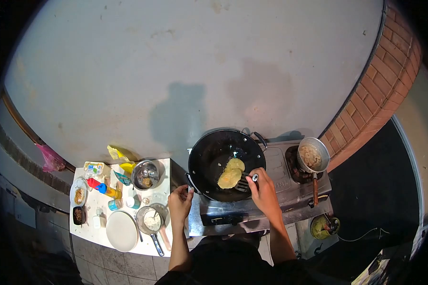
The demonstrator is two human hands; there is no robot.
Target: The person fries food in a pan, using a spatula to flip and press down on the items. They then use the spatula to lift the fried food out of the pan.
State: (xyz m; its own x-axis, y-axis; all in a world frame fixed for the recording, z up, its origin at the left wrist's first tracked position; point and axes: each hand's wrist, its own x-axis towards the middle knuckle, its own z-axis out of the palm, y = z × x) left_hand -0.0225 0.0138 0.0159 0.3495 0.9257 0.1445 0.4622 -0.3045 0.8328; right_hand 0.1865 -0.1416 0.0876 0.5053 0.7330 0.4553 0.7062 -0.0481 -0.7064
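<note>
My right hand [263,191] is closed round the handle of a black slotted turner [242,184]. The turner's blade is down inside a large black wok [208,156], at the edge of a yellow pancake-like piece [229,178]. A second yellowish piece [235,164] lies partly under or against it, further in. Oil glistens on the wok's floor. My left hand [179,202] is beside the wok's left handle [192,184], its fingers loosely bent and slightly apart. Whether it touches the handle is hard to see.
The wok stands on a metal stove [276,166]. To the right, a saucepan [314,154] of food sits on a burner. A white table [92,227] at left bears a plate [122,231], a steel pot [145,175], a pan [150,220] and bottles. A grey wall [199,61] rises behind.
</note>
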